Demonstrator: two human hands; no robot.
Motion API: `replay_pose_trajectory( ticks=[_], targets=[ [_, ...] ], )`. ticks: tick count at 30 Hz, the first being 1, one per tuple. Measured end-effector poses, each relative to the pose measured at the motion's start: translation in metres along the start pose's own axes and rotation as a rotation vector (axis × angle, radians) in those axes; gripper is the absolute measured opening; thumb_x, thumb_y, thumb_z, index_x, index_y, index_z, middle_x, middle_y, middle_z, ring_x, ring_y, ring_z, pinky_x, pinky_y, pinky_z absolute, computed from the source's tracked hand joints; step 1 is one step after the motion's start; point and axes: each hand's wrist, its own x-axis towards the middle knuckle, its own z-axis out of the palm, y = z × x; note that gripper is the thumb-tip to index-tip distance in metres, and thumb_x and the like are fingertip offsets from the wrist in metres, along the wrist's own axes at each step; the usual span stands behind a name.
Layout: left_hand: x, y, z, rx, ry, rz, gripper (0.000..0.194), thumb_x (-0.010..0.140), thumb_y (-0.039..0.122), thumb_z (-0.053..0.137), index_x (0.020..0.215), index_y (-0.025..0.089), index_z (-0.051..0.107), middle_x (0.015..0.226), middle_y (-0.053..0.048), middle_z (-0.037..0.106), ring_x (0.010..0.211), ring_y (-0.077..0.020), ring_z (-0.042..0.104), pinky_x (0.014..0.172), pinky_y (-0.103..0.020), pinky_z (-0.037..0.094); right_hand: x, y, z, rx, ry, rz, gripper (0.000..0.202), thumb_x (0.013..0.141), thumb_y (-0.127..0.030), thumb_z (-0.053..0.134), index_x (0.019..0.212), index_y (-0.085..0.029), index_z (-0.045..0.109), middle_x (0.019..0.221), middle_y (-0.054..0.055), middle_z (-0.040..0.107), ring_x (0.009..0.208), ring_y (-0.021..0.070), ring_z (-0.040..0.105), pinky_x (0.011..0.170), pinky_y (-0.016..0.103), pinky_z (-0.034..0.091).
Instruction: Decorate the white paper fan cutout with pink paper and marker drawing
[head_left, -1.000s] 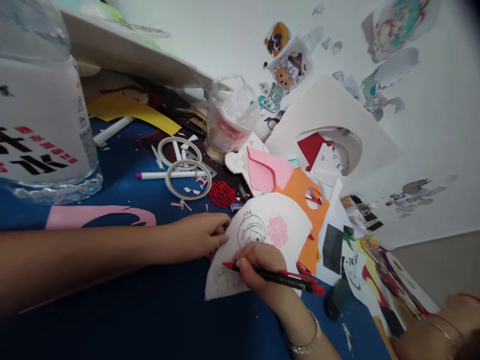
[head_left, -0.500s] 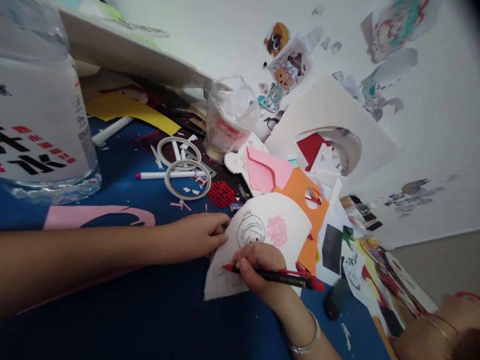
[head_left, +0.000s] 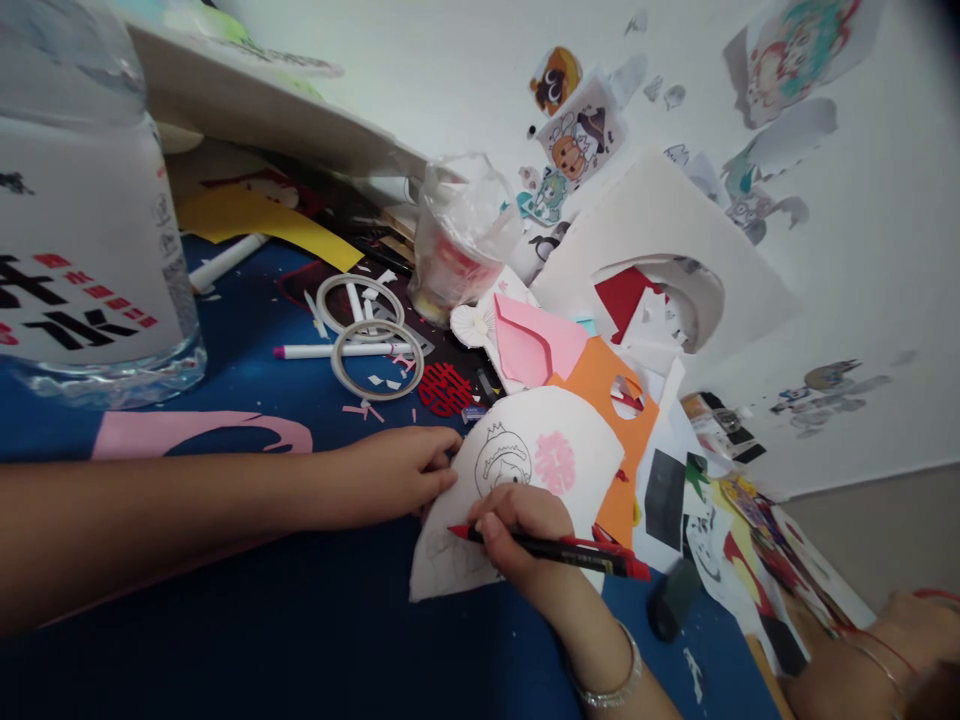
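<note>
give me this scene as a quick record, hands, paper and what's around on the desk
left hand: at the left edge of the white paper, fingers curled
right hand: holding a black-and-red pen, its red tip over the paper; contact unclear
paper markings: black-line crowned figure, partly hidden by the right hand; pink character
beyond the paper: pink sheet, orange sheet
left side: large clear bottle, two rings, red cut-out character
</note>
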Motion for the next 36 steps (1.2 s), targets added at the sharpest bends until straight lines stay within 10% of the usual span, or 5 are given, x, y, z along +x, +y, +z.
replay_pose_trajectory(
  ticks=[36],
  targets=[
    [-0.0007,0.0001,-0.0003,-0.054,-0.014,-0.013,0.023,0.075,0.035,0.044,0.09,0.018,0.048,0.063,0.003,0.056,0.059,-0.0155,0.058,0.055,-0.026,0.048,0.0011,-0.0024,-0.0008,-0.007,-0.003,0.052,0.024,0.077,-0.015,0.042,0.054,-0.021,0.041,0.051,0.0,0.057,0.051,0.014,0.059,0.047,0.024,0.047]
  ],
)
